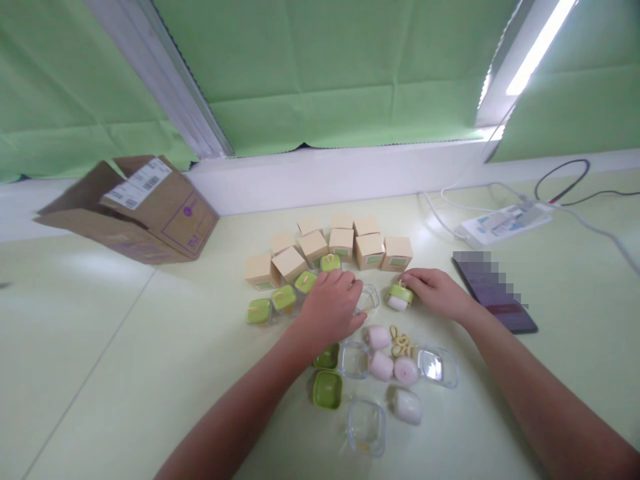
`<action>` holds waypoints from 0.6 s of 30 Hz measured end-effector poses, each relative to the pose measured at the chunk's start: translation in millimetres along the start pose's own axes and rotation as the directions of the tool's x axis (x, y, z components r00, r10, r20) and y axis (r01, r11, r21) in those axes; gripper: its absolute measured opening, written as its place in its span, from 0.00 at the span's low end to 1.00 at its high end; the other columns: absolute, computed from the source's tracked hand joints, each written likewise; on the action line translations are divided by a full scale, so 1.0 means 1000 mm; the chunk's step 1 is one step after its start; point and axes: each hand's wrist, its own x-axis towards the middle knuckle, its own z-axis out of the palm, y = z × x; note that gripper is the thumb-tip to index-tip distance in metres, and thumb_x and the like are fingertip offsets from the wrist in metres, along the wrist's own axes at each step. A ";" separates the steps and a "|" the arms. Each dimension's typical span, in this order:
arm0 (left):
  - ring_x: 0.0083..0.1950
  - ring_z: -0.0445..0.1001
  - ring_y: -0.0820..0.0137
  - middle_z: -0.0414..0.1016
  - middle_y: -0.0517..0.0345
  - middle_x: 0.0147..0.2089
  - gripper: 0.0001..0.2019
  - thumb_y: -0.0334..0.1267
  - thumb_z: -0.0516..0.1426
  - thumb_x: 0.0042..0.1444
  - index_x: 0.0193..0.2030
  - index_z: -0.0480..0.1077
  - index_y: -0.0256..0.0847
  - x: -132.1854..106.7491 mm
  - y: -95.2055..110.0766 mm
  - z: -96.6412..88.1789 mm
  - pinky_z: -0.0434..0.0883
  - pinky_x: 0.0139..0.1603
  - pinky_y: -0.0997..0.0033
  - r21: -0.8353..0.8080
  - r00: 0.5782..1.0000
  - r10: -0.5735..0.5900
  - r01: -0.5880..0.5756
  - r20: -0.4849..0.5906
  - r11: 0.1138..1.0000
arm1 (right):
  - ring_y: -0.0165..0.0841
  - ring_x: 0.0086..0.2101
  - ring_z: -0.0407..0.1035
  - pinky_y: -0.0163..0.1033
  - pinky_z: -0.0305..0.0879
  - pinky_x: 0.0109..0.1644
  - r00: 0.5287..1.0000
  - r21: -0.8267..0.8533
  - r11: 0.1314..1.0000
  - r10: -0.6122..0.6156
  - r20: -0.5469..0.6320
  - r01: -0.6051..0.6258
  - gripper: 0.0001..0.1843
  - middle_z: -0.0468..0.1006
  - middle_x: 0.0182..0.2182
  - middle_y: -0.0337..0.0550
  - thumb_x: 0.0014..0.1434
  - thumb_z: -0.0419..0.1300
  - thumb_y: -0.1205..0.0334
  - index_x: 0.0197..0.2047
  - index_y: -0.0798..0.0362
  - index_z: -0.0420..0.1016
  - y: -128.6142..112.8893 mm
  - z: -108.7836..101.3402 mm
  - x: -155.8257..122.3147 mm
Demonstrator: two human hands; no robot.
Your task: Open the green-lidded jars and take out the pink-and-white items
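My left hand (pixel 331 307) lies palm down with its fingers curled over a small clear square container (pixel 367 298). My right hand (pixel 436 291) pinches a small white item with a green lid (pixel 400 296) lying on its side on the table. In front of my hands lie pink and white rolls (pixel 381 365), yellow rings (pixel 401 343), clear containers (pixel 354 360) and green lids (pixel 327 389). Green-lidded containers (pixel 283 298) stand to the left of my left hand.
Several small beige cartons (pixel 369 250) stand in rows behind the hands. An open brown shipping box (pixel 145 210) lies at the back left. A dark phone (pixel 495 293) sits to the right, with a white power strip (pixel 505 223) and cables behind it.
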 end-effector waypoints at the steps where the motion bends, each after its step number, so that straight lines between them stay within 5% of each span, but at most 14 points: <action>1: 0.50 0.68 0.54 0.72 0.46 0.47 0.19 0.47 0.61 0.56 0.49 0.70 0.36 0.000 0.000 0.000 0.65 0.50 0.54 -0.005 1.000 0.003 -0.003 -0.005 1.000 | 0.40 0.37 0.73 0.41 0.66 0.44 1.000 0.002 1.000 0.002 -0.008 -0.002 0.19 0.82 0.36 0.42 0.66 0.49 0.50 0.37 0.50 0.78 0.000 0.000 0.000; 10: 0.50 0.69 0.56 0.73 0.47 0.47 0.17 0.45 0.58 0.59 0.50 0.69 0.36 -0.004 0.002 -0.008 0.67 0.51 0.56 -0.082 0.992 0.035 -0.045 -0.122 0.996 | 0.37 0.34 0.72 0.39 0.66 0.39 0.999 -0.004 1.000 0.005 -0.044 -0.005 0.21 0.80 0.32 0.41 0.66 0.47 0.48 0.40 0.50 0.77 0.001 0.002 -0.006; 18: 0.34 0.70 0.65 0.72 0.56 0.31 0.09 0.39 0.52 0.63 0.33 0.68 0.40 -0.018 0.002 -0.005 0.63 0.34 0.66 -0.099 0.986 0.073 -0.088 -0.149 0.991 | 0.36 0.30 0.70 0.38 0.61 0.35 0.998 -0.134 0.990 0.040 -0.047 -0.046 0.19 0.76 0.26 0.40 0.66 0.47 0.50 0.34 0.50 0.73 0.007 -0.004 -0.011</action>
